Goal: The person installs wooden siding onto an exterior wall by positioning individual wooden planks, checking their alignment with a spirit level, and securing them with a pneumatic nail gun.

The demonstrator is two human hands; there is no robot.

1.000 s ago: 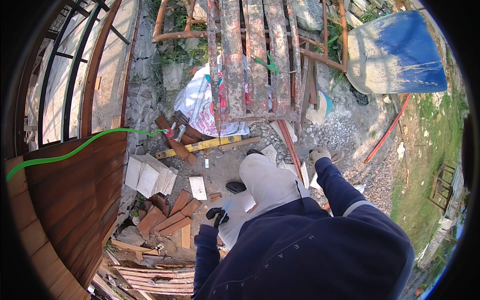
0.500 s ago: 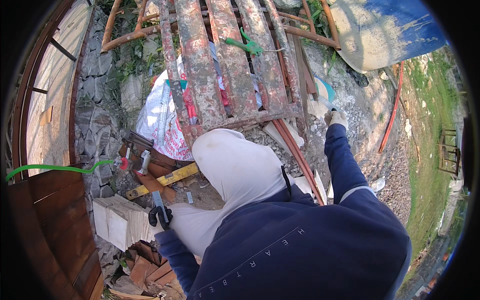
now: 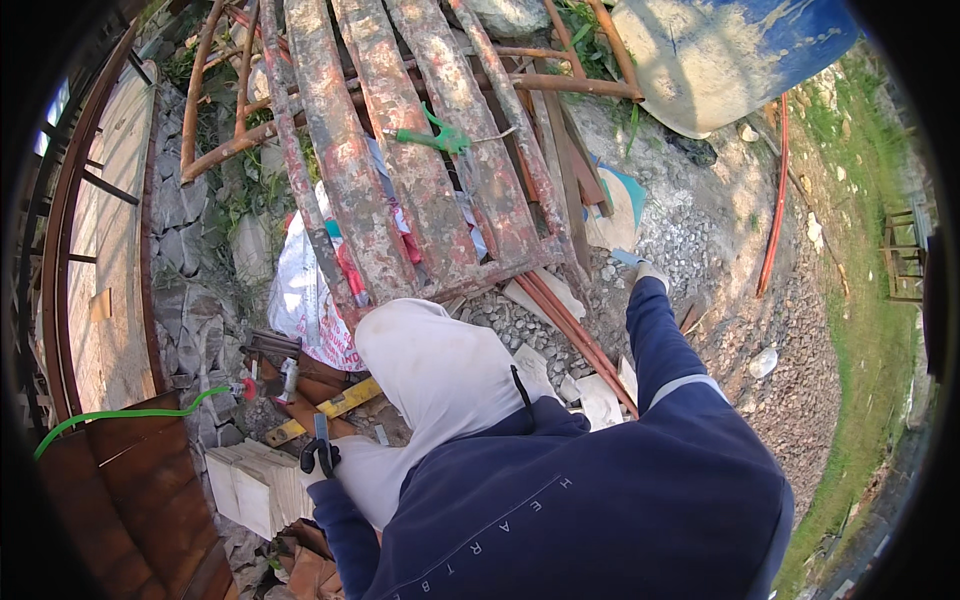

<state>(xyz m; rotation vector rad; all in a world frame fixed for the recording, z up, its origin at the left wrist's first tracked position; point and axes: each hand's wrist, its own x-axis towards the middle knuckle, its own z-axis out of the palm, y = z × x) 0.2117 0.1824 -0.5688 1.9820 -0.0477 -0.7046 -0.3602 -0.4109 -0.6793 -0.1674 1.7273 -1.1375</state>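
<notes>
Low at the left, my left hand [image 3: 320, 458], in a dark glove, is closed around a small grey rectangular strip [image 3: 321, 427] that points up. A stack of thin pale tiles [image 3: 252, 488] stands just left of it. My right arm reaches out to the right, and my right hand [image 3: 652, 273], pale or light-gloved, grips a flat-bladed scraper or trowel [image 3: 627, 257]. Its blade is beside the near edge of a cream and teal rounded piece [image 3: 612, 215] on the gravel. The fingers of this hand are small and partly hidden.
Ahead stands a worn slatted bench [image 3: 405, 190] with a green trigger-like tool [image 3: 437, 138] on it. A yellow spirit level [image 3: 350, 397], a printed white sack [image 3: 300, 290] and a green hose [image 3: 130, 415] lie left. Red rods [image 3: 580, 340] and a blue-and-white drum [image 3: 720, 60] are right.
The whole view has shifted. My right hand has drawn slightly nearer, and the blade has moved off the cream piece toward its near edge. My left hand still holds the grey strip.
</notes>
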